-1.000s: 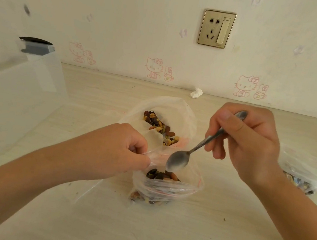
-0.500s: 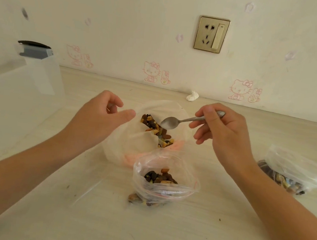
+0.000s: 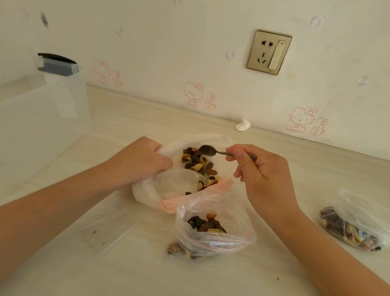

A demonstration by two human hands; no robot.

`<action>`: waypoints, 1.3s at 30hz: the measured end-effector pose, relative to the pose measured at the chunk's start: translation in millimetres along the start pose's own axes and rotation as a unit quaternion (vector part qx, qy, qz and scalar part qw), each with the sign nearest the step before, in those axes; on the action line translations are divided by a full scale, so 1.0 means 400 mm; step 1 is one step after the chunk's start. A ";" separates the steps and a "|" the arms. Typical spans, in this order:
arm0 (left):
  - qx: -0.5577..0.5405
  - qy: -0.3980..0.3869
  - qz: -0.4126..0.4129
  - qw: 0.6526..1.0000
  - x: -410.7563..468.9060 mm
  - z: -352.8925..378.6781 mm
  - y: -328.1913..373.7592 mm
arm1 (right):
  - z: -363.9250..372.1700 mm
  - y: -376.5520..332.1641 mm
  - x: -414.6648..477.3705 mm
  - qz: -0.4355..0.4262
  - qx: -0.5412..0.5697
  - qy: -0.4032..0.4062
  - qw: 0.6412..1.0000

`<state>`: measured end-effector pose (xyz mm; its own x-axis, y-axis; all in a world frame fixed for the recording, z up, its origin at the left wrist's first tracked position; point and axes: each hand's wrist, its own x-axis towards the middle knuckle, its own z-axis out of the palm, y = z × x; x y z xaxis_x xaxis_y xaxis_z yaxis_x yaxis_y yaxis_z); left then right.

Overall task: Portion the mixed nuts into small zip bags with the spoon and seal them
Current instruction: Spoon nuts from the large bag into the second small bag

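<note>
On the surface (image 3: 197,289), near the middle, a big bag (image 3: 145,191) lies open with the nuts (image 3: 197,164) heaped inside. Its near rim is gripped by the left hand (image 3: 142,160), fingers curled over the plastic. The spoon (image 3: 215,152) is pinched by its handle in the right hand (image 3: 261,177), and its bowl is held at the far edge of the heap; whether it is loaded cannot be told.

Just in front of the big bag a zip bag (image 3: 231,208) stands open and partly filled, with its strip unpressed. A few nuts show at its base, but whether they are inside or spilled cannot be told. Well to the right a filled bag (image 3: 362,227) lies on its side; whether it is sealed cannot be told. At least one flat bag (image 3: 111,233) waits empty at the left.

The task is judged to be partly done: one portion is set aside, a second is being filled, and more scooping and sealing are left.

No writing can be read. Red marks near the zip bag's strip are too blurred, and the pink cat stickers (image 3: 195,94) and the socket (image 3: 269,52) on the wall show no legible text.
</note>
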<state>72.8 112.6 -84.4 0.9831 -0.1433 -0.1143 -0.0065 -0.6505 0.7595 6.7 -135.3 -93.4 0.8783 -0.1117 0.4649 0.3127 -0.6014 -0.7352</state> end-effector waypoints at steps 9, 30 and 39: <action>-0.113 -0.050 0.008 0.992 -0.009 0.009 0.009 | -0.006 -0.013 0.003 0.062 0.094 0.025 0.993; -0.287 -0.139 0.000 0.948 -0.008 0.023 0.012 | -0.006 0.015 0.018 0.265 0.309 0.019 0.913; -0.098 -0.057 -0.002 0.994 -0.002 -0.010 0.020 | -0.019 0.030 0.025 0.291 0.362 0.031 0.885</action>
<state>72.9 110.8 -75.7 0.9557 -0.2321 -0.1812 0.0445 -0.4946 0.8680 16.3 -149.8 -93.8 0.9524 -0.2920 -0.0873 -0.0174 0.2338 -0.9721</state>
